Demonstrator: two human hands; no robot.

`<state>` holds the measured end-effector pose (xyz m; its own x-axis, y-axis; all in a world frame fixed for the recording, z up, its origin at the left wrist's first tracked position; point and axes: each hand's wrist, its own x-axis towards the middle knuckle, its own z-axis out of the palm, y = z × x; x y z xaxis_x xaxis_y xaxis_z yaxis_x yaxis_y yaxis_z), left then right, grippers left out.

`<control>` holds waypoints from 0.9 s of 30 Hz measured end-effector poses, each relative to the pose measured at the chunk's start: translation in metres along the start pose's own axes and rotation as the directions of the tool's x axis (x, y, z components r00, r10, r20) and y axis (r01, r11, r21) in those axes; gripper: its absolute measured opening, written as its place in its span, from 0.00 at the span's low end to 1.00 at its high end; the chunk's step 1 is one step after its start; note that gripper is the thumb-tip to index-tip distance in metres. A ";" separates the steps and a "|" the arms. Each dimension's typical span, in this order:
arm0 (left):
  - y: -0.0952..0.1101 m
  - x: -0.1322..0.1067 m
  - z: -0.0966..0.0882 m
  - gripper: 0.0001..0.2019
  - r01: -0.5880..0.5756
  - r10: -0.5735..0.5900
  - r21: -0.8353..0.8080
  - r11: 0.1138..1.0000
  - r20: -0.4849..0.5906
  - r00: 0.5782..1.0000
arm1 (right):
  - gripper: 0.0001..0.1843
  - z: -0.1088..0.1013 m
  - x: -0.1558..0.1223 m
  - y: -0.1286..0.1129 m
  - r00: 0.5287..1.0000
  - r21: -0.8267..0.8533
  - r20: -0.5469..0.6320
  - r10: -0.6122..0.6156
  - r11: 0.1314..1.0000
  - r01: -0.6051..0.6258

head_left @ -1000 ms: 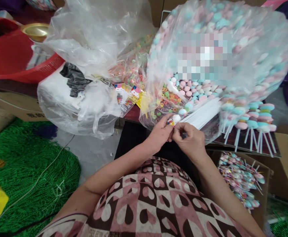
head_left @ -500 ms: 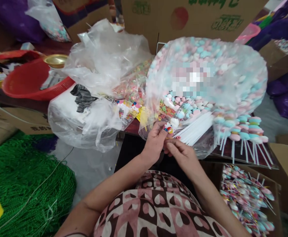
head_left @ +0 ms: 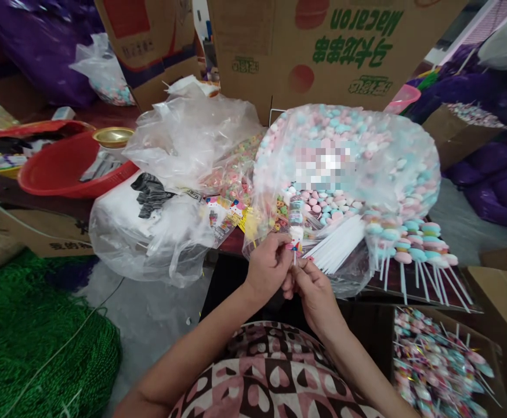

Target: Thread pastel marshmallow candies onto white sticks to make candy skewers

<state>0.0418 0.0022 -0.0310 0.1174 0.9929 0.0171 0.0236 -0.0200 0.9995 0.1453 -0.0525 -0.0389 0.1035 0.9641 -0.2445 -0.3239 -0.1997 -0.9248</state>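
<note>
Upright between my hands is a marshmallow skewer (head_left: 296,216) in a clear printed wrapper, with its white stick pointing down. My left hand (head_left: 267,266) is closed, its fingertips pinching the wrapper's lower end. Just below and to the right, my right hand (head_left: 312,285) pinches the stick near the wrapper's bottom. Beside the right hand lies a bundle of white sticks (head_left: 337,244) on clear plastic. A large clear bag of pink, blue and white marshmallows (head_left: 393,139) lies behind, and small ring-shaped candies (head_left: 282,212) show left of it.
Unwrapped marshmallow skewers (head_left: 421,241) line the table's right edge, above a carton of wrapped ones (head_left: 431,363). Printed wrappers (head_left: 222,213), a clear plastic bag (head_left: 149,244) and a red basin (head_left: 53,174) are at left. Green netting (head_left: 44,331) covers the floor.
The view has tilted up and shifted slightly. The wrapped skewer now stands upright above my hands, its marshmallows in plain sight. Both hands stay close together at its lower end.
</note>
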 end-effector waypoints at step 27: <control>0.004 0.006 0.005 0.18 0.019 -0.016 -0.007 1.000 0.245 0.969 | 0.12 -0.028 -0.005 -0.008 0.951 -0.392 0.001 -0.308 0.875 0.284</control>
<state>0.0478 0.0079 -0.0268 0.3565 0.9343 -0.0061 0.0189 -0.0007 0.9998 0.1738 -0.0601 -0.0382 0.1978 0.9788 0.0526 0.1151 0.0301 -0.9929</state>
